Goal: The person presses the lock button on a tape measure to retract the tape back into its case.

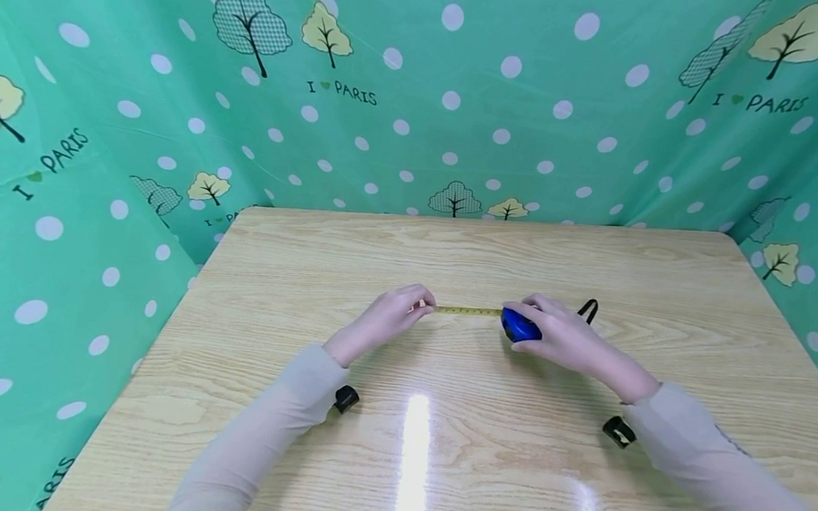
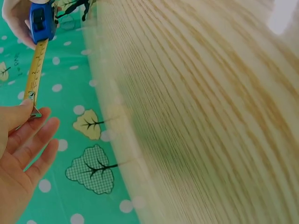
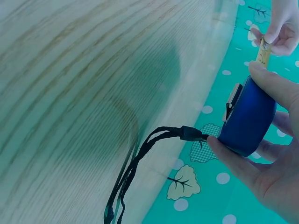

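Observation:
My right hand (image 1: 555, 333) grips a blue tape measure (image 3: 248, 116) by its case, above the table. A black wrist strap (image 3: 154, 135) hangs from the case. Out of the case runs a short stretch of yellow tape blade (image 1: 468, 310), straight across to my left hand (image 1: 398, 310). In the left wrist view, the thumb and forefinger of that left hand (image 2: 23, 149) pinch the metal end hook (image 2: 35, 112); its other fingers are extended. Numbers show on the blade, but they are too small to read surely.
Beneath both hands spreads a light wood-grain table (image 1: 351, 250). Green dotted cloth (image 1: 409, 85) with printed trees hangs behind it and at the sides. A black wrist-worn piece (image 1: 347, 399) shows under the left sleeve, and another black piece (image 1: 618, 432) under the right. Bright glare (image 1: 414, 467) lies on the near tabletop.

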{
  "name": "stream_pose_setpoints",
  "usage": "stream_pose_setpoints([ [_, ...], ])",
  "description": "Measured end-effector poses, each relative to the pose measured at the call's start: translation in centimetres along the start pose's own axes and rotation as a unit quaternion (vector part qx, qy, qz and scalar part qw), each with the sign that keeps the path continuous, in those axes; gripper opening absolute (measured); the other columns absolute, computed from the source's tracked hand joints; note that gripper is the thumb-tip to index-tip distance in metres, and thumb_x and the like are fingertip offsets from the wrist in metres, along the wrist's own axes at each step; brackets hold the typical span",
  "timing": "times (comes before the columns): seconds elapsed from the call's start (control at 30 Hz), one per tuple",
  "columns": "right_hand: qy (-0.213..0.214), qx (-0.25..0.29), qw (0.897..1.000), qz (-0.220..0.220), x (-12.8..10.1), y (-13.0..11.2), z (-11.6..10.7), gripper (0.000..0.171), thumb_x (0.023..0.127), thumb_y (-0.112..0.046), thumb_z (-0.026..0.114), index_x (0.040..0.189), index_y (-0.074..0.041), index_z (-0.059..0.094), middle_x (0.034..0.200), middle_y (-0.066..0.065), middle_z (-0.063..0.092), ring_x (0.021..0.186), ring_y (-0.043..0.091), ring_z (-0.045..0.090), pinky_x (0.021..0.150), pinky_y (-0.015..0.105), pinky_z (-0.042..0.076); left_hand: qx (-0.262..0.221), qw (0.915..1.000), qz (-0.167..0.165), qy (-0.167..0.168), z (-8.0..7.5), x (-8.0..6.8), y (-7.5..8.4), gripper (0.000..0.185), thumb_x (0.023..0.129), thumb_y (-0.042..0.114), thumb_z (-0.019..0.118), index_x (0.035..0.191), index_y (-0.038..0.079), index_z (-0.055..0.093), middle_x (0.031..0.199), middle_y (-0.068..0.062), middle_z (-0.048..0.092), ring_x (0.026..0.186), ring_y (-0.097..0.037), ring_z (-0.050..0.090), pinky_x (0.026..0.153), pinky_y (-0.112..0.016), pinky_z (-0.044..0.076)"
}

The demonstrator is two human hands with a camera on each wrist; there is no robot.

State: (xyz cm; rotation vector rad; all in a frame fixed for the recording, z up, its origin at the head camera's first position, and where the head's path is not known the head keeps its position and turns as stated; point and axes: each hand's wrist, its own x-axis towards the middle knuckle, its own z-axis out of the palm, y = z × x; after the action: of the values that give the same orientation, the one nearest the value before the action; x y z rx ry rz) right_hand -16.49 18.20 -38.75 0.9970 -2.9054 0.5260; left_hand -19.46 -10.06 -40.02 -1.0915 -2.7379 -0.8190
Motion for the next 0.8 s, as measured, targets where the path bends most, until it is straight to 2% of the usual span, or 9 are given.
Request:
stream_pose_setpoints([
  [0.27, -0.003, 0.006, 1.000, 0.001, 0.4, -0.5, 0.0, 0.061, 0.074, -0.027, 0.072, 0.127, -0.007, 0.048, 0.111, 0.018, 0.050, 0.098, 0.034, 0.051, 0.075, 0.046, 0.047, -0.004, 0.9997, -0.018, -0.015, -0.1, 0.2, 0.5, 0.010, 0.088, 0.011, 0.054, 0.095, 0.005, 0.059, 0.091, -0.002, 0.061, 0.077, -0.010, 0.055, 0.068, -0.018, 0.046],
  [0.8, -0.004, 0.013, 1.000, 0.004, 1.3, -1.4, 0.3, 0.061, 0.074, -0.028, 0.072, 0.127, -0.009, 0.048, 0.111, 0.017, 0.050, 0.100, 0.034, 0.050, 0.077, 0.047, 0.047, -0.013, 0.9998, 0.016, 0.002, 0.3, 0.8, 0.8, 0.006, 0.087, 0.010, 0.057, 0.091, 0.006, 0.057, 0.086, -0.001, 0.061, 0.074, -0.010, 0.056, 0.065, -0.016, 0.045],
])
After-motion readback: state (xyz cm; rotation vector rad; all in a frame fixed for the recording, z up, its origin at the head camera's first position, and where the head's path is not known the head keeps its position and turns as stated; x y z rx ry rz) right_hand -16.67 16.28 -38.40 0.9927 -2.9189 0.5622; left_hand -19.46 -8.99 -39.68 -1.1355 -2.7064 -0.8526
